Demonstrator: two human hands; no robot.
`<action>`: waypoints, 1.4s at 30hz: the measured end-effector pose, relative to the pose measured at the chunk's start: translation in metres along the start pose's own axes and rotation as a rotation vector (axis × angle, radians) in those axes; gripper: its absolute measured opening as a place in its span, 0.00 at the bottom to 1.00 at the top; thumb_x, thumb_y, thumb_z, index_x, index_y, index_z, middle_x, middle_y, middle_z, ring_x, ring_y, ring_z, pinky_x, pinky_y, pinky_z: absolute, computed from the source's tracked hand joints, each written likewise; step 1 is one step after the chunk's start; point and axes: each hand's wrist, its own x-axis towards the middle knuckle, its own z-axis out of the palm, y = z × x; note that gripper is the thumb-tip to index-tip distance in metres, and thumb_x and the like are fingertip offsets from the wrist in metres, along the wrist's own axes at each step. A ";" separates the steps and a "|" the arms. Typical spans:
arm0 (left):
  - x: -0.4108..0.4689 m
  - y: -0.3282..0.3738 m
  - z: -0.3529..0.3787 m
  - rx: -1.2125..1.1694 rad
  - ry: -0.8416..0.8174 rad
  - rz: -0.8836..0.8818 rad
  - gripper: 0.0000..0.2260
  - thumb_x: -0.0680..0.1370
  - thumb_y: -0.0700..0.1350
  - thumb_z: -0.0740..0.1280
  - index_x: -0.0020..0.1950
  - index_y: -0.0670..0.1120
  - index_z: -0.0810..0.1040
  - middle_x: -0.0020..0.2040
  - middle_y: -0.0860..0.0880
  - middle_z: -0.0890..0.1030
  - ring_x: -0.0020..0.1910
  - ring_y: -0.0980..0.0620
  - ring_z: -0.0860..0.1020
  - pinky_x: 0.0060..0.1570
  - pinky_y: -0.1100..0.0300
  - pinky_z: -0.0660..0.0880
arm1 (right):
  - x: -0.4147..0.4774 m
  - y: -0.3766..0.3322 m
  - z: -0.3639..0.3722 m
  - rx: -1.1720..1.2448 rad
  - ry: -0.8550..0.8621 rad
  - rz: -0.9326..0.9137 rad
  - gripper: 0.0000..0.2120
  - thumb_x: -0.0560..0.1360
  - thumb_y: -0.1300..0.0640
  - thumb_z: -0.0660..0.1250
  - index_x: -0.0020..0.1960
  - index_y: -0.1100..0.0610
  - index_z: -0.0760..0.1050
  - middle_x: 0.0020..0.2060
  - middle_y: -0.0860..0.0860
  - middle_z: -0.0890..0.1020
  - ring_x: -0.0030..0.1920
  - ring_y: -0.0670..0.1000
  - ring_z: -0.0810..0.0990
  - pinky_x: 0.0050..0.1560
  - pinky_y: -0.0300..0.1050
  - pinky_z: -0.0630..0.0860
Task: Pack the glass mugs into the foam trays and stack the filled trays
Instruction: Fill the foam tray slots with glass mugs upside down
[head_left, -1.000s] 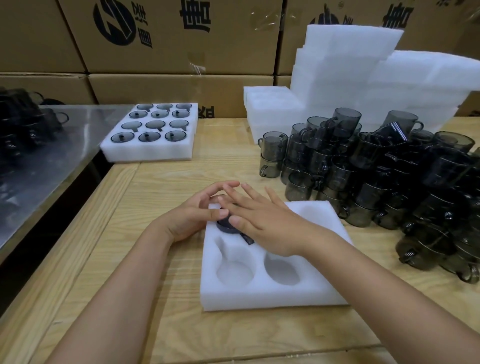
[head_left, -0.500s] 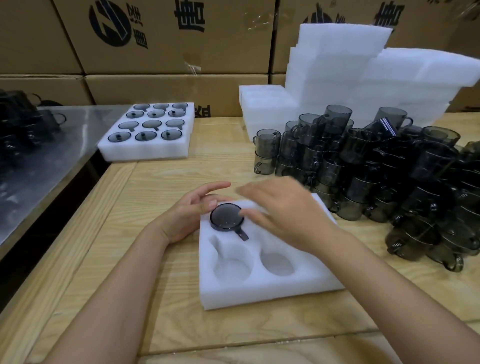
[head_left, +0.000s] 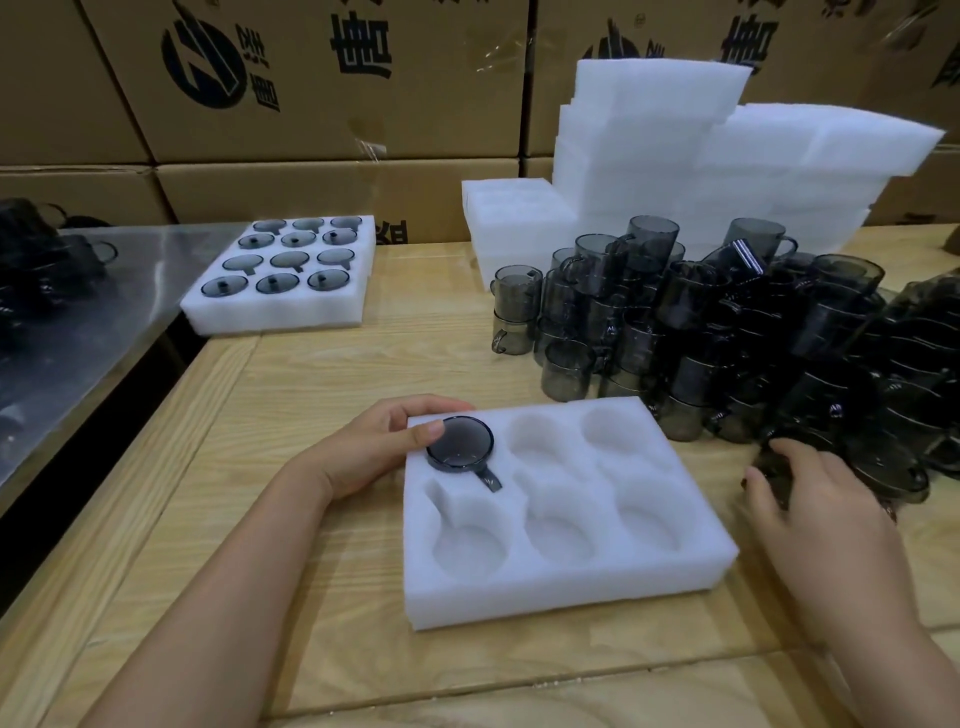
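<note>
The left hand (head_left: 374, 452) grips the foam tray (head_left: 571, 587) corner; the right hand (head_left: 826, 509), grasp unclear, meets the mug pile (head_left: 727, 332) at frame right, where a careless pull could topple stacked glass

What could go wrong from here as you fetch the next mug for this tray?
The right hand reaches into the low edge of the mug pile, where mugs are stacked loosely; pulling one out could bring neighbours sliding. The left hand steadies only the far left corner of the foam tray, so a mug pushed in at the right might tilt or shift it.
</note>
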 end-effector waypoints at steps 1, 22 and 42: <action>0.000 0.001 0.002 0.022 0.000 0.001 0.27 0.65 0.63 0.75 0.60 0.53 0.80 0.60 0.47 0.81 0.59 0.47 0.79 0.52 0.59 0.77 | 0.000 0.000 0.001 0.017 0.007 -0.014 0.17 0.73 0.61 0.68 0.60 0.67 0.74 0.49 0.64 0.79 0.48 0.66 0.77 0.42 0.56 0.74; 0.007 0.003 0.025 0.165 0.133 0.068 0.12 0.77 0.47 0.64 0.60 0.52 0.79 0.55 0.57 0.83 0.55 0.59 0.80 0.49 0.69 0.74 | 0.007 0.005 -0.004 0.343 -0.093 0.017 0.08 0.70 0.58 0.73 0.36 0.56 0.75 0.59 0.55 0.77 0.61 0.56 0.73 0.53 0.47 0.67; 0.016 -0.002 0.021 0.129 0.149 0.100 0.14 0.73 0.50 0.67 0.57 0.52 0.81 0.56 0.54 0.83 0.56 0.56 0.80 0.49 0.67 0.75 | 0.061 -0.099 -0.005 0.707 -0.561 -0.532 0.09 0.72 0.57 0.71 0.35 0.53 0.73 0.58 0.43 0.75 0.59 0.35 0.73 0.62 0.49 0.72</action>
